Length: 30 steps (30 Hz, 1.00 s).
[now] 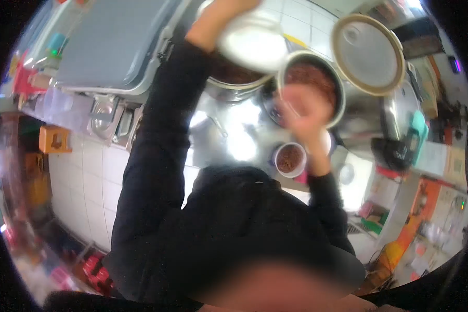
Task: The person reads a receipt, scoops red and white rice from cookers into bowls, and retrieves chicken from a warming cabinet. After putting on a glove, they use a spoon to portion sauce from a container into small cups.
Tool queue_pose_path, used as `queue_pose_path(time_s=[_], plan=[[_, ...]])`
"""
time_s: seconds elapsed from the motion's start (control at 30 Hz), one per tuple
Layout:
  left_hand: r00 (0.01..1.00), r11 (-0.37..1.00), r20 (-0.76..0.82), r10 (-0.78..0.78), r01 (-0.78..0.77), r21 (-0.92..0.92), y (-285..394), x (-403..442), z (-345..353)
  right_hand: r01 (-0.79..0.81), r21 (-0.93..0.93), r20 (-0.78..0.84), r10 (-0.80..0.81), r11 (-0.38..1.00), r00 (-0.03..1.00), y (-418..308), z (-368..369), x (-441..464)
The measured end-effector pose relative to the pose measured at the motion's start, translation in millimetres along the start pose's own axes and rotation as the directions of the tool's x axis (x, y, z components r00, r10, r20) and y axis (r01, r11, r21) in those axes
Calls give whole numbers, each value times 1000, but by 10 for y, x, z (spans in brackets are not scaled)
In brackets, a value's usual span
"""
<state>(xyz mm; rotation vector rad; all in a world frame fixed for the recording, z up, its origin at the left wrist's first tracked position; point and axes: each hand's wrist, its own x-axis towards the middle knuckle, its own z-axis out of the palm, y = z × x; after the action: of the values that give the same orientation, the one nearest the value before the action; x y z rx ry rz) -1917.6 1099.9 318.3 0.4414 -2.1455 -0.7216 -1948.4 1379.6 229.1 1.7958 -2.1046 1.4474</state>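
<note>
My left hand (233,6) is at the top edge of the view, its fingers cut off. It is at the far rim of a white round lid (255,44), which looks smeared by motion and seems held. Under the lid is a metal pot (231,83) with dark contents. My right hand (306,106) is blurred over the near part of a second round pot (339,106) of reddish-brown food (311,73). Whether it holds anything is unclear. Nearest to its wrist stands a small white tub (277,160) with brown, crumbly food (290,157).
A round lid with a beige rim (369,54) leans beside the second pot. A shiny metal counter (213,148) lies before me. To the left is a large grey box-like lid (112,44); to the right, a turquoise cloth (417,135) and a dark bundle (395,151).
</note>
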Motion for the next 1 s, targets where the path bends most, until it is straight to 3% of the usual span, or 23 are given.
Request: queue_pose_path(time_s=[0.03,0.07,0.1,0.13,0.2,0.27,0.37,0.4,0.47,0.5,0.53,0.6,0.7,0.73,0.77,0.8,0.87,0.9,0.97,1.0], plan=[[995,998,-98,31,-25,61,-209,-228,82,73,-163,-310,-121,984,943,15,-385,237],[978,991,-197,68,-43,124,-370,-414,151,-44,-353,-518,-156,935,841,188,-795,416],[976,998,-215,38,-29,48,-409,-600,160,-133,-520,-632,-275,844,725,428,-1160,673],[973,1000,-231,6,-12,-26,-400,-806,157,-157,-759,-519,-441,632,732,594,-1532,888],[951,988,-302,-69,23,-153,-435,-1082,217,-148,-707,-443,-271,691,854,1337,-2058,1137],[932,963,-351,-93,-6,-270,-396,-1295,225,-139,-704,-431,-263,696,863,1397,-1995,1013],[882,891,-428,-196,-22,-453,94,-1566,83,-155,-700,-457,-270,697,848,924,-1572,642],[870,876,-457,-184,-65,-477,199,-1621,87,-56,-748,-388,-368,661,845,888,-1409,449],[843,836,-512,-163,-157,-525,404,-1682,139,-45,-598,-307,-177,800,935,567,-1140,6],[903,859,-408,-138,-95,-502,542,-1693,186,-39,-541,-289,-142,840,947,331,-1089,-131],[965,945,-263,-10,-77,-319,651,-1721,252,-30,-515,-281,-136,856,950,195,-1171,-251],[983,981,-2,182,-181,-72,824,-1844,634,16,-511,-342,-220,860,914,21,-1605,-365],[940,981,316,132,-170,94,846,-2119,1184,-120,-509,-594,-247,852,765,24,-2598,-449],[933,977,341,112,-165,132,860,-2164,1289,-206,-467,-694,-213,860,687,108,-2959,-500],[927,972,364,86,-159,175,845,-2214,1359,-286,-463,-719,-166,839,675,267,-3340,-577],[921,964,384,57,-152,220,856,-2229,1401,-351,-509,-696,-135,786,706,510,-3735,-651],[941,952,304,147,-218,214,841,-2185,1454,-428,-653,-592,-68,624,803,1109,-4462,-832],[933,950,355,64,-166,264,926,-2128,1428,-427,-743,-508,-20,515,861,1431,-4682,-925],[963,950,258,76,-149,273,1235,-2026,1539,-315,-763,-312,106,565,944,1974,-4871,-1104],[983,958,159,94,-133,255,1551,-1953,1638,-472,-629,-363,304,618,881,1898,-4832,-1069]])
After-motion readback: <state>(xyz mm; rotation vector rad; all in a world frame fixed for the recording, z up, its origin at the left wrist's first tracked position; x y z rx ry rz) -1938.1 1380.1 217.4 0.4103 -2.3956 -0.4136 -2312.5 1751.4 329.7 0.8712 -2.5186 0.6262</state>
